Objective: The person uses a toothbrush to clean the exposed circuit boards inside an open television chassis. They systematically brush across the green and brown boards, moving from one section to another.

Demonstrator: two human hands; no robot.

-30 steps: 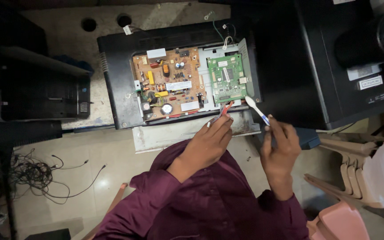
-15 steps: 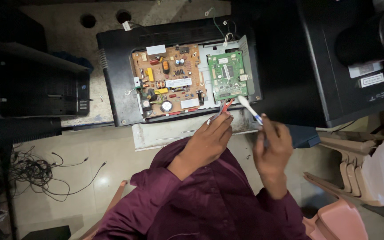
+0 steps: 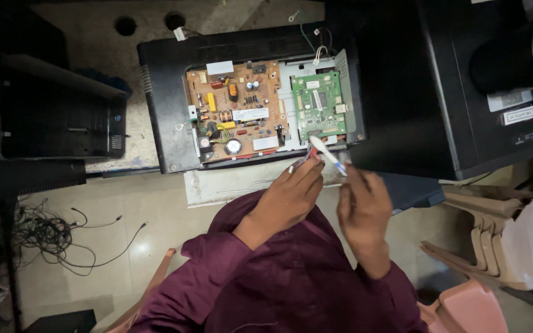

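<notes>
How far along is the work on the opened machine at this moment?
Done: the black machine lies open, its brown board and green board exposed. In hand: the left hand grips a small red-tipped tool, and the right hand holds a white pen-like tool at the green board's lower edge. Left: both boards sit in place, with wires attached at the top.

Loose black cables [image 3: 63,237] on floor at left, stacked pink plastic chairs [image 3: 482,246] at right, w/ big black machine [image 3: 451,86] above.

The person wears a loose maroon garment with long sleeves [image 3: 217,253] reaching the wrists.
</notes>
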